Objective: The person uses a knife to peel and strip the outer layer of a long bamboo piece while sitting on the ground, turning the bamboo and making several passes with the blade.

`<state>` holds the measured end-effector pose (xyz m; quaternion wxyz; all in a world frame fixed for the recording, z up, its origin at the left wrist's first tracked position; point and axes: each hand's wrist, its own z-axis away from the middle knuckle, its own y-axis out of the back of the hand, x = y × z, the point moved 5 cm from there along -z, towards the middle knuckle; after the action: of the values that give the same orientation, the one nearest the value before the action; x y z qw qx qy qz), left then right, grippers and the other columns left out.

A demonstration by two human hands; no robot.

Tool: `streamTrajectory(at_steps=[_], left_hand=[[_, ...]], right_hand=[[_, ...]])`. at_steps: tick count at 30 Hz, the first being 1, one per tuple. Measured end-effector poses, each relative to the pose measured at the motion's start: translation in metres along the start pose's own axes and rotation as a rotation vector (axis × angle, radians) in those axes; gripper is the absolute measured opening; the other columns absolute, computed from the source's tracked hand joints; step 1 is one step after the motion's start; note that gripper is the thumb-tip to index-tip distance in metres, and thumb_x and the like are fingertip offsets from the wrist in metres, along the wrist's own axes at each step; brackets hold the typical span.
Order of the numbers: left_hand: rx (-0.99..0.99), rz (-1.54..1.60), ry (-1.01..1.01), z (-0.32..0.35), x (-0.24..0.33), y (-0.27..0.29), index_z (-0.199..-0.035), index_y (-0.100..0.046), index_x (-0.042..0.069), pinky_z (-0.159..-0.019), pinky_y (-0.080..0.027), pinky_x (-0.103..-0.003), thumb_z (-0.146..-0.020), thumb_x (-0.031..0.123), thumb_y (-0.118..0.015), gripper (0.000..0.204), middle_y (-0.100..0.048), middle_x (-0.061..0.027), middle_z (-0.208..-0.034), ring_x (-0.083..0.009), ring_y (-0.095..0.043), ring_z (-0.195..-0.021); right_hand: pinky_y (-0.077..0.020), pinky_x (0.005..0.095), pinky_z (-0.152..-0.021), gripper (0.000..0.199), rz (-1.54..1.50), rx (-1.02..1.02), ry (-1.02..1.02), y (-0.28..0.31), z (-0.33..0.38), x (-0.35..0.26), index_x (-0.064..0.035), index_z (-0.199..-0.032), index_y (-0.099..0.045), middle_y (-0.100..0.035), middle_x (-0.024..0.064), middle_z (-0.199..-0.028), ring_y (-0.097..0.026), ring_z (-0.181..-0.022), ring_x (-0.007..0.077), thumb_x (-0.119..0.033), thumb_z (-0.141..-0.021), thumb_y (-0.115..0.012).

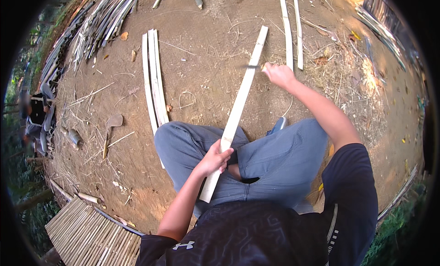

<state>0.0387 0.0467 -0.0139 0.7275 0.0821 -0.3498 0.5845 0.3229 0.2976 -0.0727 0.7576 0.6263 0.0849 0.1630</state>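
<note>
A long pale strip (243,96), apparently split bamboo, is laid slantwise over the lap of the blue-grey trousers (282,151), its near end by their waist and its far end well beyond their knees. It is gripped near its lower end by the left hand (215,160), with fingers wrapped around one edge, above the lap of the trousers. By the right hand (278,74), closed and held out beyond the right knee of the trousers, a dark, narrow blade (252,66) is gripped; it is blurred across the strip's far part, and whether the wood is touched cannot be told. The strip may be judged light and fairly stiff, springy along its length, with edges that could be sharp; it is best held flat-sided near the lap, well clear of the blade. A smooth, creamy face is shown, marked by a faint node. Similar flat strips (155,78) are laid beyond the left knee of the trousers, on dry brown earth (206,51) littered with curled shavings and fibres.
</note>
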Motion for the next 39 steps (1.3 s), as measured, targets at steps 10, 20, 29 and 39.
streamTrajectory(at_steps=[10, 20, 29, 39], left_hand=[[-0.001, -0.041, -0.013, 0.006, -0.002, -0.008, -0.114, -0.038, 0.005, -0.035, -0.038, -0.025, -0.099, 0.014, -0.057, 0.026, -0.044, 0.0006, -0.066, -0.0076, -0.042, -0.039], [-0.002, -0.229, -0.089, 0.008, -0.003, -0.013, -0.113, -0.039, 0.004, -0.036, -0.044, -0.027, -0.099, 0.015, -0.057, 0.025, -0.047, -0.0009, -0.068, -0.0112, -0.049, -0.042], [-0.072, -0.261, -0.185, 0.029, 0.039, -0.025, -0.147, -0.014, 0.005, -0.041, -0.050, -0.033, -0.100, 0.018, -0.054, 0.064, -0.066, -0.0167, -0.088, -0.0185, -0.058, -0.046], [-0.273, -0.091, -0.411, 0.047, 0.076, -0.032, -0.157, -0.004, 0.012, -0.049, -0.054, -0.031, -0.098, 0.059, -0.026, 0.079, -0.065, -0.0261, -0.116, -0.0217, -0.062, -0.051]], right_hand=[[-0.0573, 0.0443, -0.067, 0.041, -0.121, -0.014, -0.232, -0.021, -0.018, 0.046, -0.0035, -0.107, -0.057, -0.071, 0.0195, -0.095, -0.071, -0.083, 0.0350, -0.040, -0.103, -0.038], [-0.0257, 0.0222, -0.034, 0.044, -1.650, -0.681, -0.711, -0.043, 0.033, 0.038, -0.0100, -0.089, -0.049, -0.043, -0.0028, -0.066, -0.026, -0.040, 0.0059, -0.048, -0.104, -0.032], [-0.0265, 0.0220, -0.035, 0.051, -1.614, 0.068, -0.777, -0.022, 0.118, 0.045, -0.0100, -0.093, -0.049, -0.048, -0.0034, -0.067, -0.037, -0.045, 0.0059, -0.061, -0.095, -0.050], [-0.0569, 0.0414, -0.092, 0.024, -2.566, 0.118, -0.403, 0.029, 0.119, -0.129, 0.0053, -0.113, -0.053, -0.065, 0.0191, -0.109, -0.067, -0.101, 0.0299, -0.004, -0.092, -0.062]])
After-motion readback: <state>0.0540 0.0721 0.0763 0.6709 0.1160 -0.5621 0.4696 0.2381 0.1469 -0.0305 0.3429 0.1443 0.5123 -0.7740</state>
